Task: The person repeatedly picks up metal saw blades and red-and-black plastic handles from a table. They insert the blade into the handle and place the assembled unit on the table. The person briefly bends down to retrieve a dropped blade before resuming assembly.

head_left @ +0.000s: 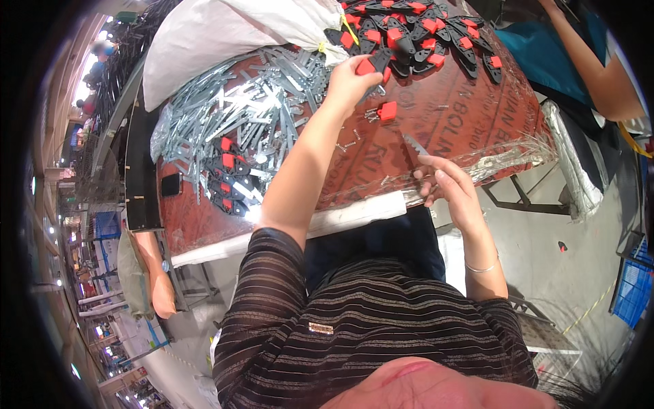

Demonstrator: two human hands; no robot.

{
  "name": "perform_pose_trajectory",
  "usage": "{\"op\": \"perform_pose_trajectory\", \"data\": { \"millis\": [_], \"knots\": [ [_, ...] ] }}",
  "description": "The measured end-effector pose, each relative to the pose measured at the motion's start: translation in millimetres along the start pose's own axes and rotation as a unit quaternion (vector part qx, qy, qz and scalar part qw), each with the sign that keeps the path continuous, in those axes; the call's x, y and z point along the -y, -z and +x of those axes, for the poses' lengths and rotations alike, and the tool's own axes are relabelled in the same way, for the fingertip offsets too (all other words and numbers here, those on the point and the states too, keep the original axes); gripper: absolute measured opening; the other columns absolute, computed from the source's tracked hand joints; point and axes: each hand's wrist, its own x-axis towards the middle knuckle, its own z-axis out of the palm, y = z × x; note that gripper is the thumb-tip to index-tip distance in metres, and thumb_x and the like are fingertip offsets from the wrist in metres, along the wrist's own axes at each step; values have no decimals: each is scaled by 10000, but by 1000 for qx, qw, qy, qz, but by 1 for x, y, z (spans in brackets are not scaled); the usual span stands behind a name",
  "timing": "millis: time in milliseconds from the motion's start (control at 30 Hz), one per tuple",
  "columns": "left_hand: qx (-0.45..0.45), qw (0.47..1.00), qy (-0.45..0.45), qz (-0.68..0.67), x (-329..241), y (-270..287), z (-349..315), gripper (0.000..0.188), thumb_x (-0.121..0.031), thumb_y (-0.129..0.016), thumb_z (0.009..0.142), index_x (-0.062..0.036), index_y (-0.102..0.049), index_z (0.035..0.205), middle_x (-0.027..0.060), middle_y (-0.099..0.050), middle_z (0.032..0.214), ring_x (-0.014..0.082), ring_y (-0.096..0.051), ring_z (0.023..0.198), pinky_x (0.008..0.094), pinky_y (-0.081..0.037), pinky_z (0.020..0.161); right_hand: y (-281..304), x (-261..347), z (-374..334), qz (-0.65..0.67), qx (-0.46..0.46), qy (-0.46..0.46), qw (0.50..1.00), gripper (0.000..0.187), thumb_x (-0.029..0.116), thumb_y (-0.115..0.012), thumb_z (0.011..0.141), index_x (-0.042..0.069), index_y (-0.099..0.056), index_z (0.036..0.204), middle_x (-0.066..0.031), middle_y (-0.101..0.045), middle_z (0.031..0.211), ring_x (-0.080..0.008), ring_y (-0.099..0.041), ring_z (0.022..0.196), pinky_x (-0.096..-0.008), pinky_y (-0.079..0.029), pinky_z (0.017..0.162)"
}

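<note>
Left hand [349, 80]: fingers closed on a black-and-red handle [375, 65] at the far pile's edge.
Right hand [446, 185]: fingers pinch a metal blade [413, 144] (near tabletop [463, 116] edge).
Advice: align the blade squarely, probably.

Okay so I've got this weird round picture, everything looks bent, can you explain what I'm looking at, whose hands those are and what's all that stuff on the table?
The picture comes from a wide fisheye camera worn on a person's head, looking down, which is why straight edges curve. No machine here: the two bare forearms rising from the bottom are the wearer's own.

The left hand reaches out and grips a black and red plastic handle beside a heap of similar handles. The right hand, near the table edge, holds a thin metal blade.

On the reddish-brown table lie a big pile of metal blades, a white sack, one loose red piece, and a small stack of assembled pieces. The arm at top right is someone else's.
</note>
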Motion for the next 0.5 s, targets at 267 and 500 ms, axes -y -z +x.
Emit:
{"op": "perform_pose_trajectory", "data": {
  "millis": [267,500],
  "knots": [
    [-69,958,-269,67,-16,42,-106,263,135,-578,723,-21,-545,933,94,-643,999,210,-610,969,340,-454,900,-30,10,3,10,-43,97,994,482,186,-421,942,-28,-293,1355,-191,-588,1079,-160,-625,801,-273,-495,697],
    [-195,816,-492,231,-28,75,-142,234,126,-542,672,-64,-560,806,91,-662,957,277,-619,983,449,-367,990,-76,26,-15,94,79,41,992,463,162,-411,917,-59,-353,1319,-205,-614,1020,-207,-636,816,-302,-493,740]
  ]
}}
